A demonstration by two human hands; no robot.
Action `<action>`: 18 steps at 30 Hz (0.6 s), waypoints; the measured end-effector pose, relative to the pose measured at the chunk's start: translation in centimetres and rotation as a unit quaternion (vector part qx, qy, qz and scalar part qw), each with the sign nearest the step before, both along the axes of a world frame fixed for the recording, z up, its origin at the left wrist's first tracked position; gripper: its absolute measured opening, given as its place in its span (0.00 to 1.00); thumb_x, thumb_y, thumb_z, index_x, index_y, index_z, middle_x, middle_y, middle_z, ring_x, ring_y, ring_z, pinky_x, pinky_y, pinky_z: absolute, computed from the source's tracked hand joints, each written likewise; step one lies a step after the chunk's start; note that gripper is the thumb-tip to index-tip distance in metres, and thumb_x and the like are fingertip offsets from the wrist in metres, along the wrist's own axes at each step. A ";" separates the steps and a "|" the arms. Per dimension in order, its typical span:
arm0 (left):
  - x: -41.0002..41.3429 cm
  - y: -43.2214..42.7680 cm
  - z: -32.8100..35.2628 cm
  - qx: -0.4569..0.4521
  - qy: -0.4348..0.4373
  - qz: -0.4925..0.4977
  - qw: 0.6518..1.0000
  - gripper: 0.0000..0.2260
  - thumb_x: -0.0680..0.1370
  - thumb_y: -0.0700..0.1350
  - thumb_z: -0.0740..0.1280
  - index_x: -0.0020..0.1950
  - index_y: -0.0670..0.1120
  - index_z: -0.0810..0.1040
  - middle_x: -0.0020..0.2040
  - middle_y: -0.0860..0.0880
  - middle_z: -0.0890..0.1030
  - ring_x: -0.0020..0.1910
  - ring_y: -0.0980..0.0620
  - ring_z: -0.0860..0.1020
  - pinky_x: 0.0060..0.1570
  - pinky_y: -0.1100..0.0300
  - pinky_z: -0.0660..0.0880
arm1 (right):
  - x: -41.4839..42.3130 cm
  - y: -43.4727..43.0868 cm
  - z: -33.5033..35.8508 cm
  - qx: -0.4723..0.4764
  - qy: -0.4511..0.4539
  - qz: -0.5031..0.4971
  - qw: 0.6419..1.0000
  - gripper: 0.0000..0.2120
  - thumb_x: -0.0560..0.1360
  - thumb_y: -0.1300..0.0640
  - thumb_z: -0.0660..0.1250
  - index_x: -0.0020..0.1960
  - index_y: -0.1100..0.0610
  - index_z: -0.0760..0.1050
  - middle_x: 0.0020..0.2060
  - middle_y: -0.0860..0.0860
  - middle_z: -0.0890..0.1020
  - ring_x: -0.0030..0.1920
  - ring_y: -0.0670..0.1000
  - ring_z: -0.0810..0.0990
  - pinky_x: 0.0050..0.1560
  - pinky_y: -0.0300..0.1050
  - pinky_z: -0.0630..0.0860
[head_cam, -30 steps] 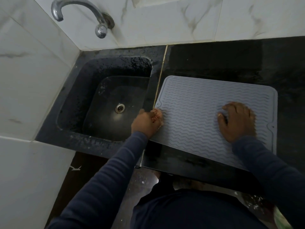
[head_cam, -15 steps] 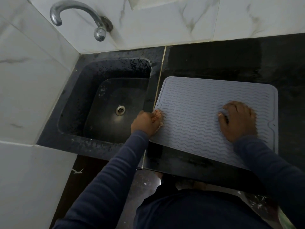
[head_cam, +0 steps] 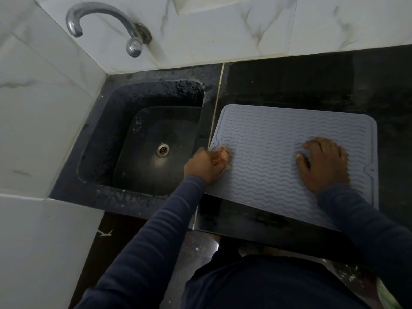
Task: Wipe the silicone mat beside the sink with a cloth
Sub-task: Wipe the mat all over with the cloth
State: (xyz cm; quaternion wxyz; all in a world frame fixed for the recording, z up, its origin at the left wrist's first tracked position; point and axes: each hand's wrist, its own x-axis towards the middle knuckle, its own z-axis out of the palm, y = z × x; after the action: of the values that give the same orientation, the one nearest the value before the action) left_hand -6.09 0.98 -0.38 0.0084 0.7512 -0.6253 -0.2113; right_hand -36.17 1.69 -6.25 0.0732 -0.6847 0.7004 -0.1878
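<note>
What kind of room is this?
Probably a kitchen or washing-up corner: a dark sink, a curved metal tap on the tiled wall, and a grey ribbed mat on the black counter.

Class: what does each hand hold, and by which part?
Left hand grips a pinkish cloth, bunched whole in its fist, at the grey wavy silicone mat's left edge. Right hand holds nothing, only presses the mat.

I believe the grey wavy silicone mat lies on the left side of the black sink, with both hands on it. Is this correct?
Not quite. The head view shows the grey wavy silicone mat on the right side of the black sink, not the left. The left hand and right hand are indeed on the mat.
</note>
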 end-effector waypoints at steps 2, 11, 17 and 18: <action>0.0 -0.5 0.3 0.001 -0.019 0.017 1.000 0.30 0.72 0.69 0.62 0.58 0.45 0.79 0.53 0.45 0.75 0.53 0.42 0.78 0.52 0.52 0.73 | 0.0 0.0 0.0 0.001 -0.001 0.002 1.000 0.20 0.75 0.45 0.56 0.58 0.57 0.74 0.61 0.57 0.75 0.63 0.60 0.71 0.67 0.60 0.62; -9.1 2.7 -0.4 -0.016 0.095 -0.088 0.991 0.22 0.74 0.62 0.66 0.60 0.48 0.80 0.48 0.49 0.68 0.45 0.49 0.74 0.46 0.55 0.74 | 0.2 0.0 0.1 0.006 -0.005 -0.004 1.000 0.20 0.75 0.45 0.57 0.59 0.57 0.75 0.61 0.56 0.75 0.64 0.59 0.70 0.68 0.60 0.60; 0.3 0.5 0.0 -0.015 0.011 0.073 0.997 0.29 0.72 0.72 0.58 0.52 0.50 0.82 0.51 0.45 0.77 0.51 0.41 0.80 0.53 0.49 0.76 | 0.0 0.0 0.1 0.007 -0.007 -0.003 1.000 0.22 0.75 0.44 0.55 0.59 0.57 0.75 0.62 0.57 0.75 0.64 0.60 0.70 0.69 0.61 0.60; 0.9 0.1 0.1 -0.016 0.005 0.079 0.997 0.31 0.72 0.73 0.57 0.51 0.49 0.82 0.50 0.44 0.78 0.50 0.41 0.80 0.53 0.48 0.77 | 0.0 0.0 0.1 0.006 -0.007 -0.003 1.000 0.22 0.75 0.44 0.55 0.59 0.57 0.75 0.62 0.57 0.75 0.64 0.60 0.70 0.69 0.61 0.61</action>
State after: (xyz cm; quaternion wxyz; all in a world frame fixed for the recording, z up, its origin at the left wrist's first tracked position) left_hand -5.17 1.07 -0.32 0.0401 0.7972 -0.5670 -0.2035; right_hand -36.18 1.69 -6.18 0.0818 -0.6809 0.7030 -0.1882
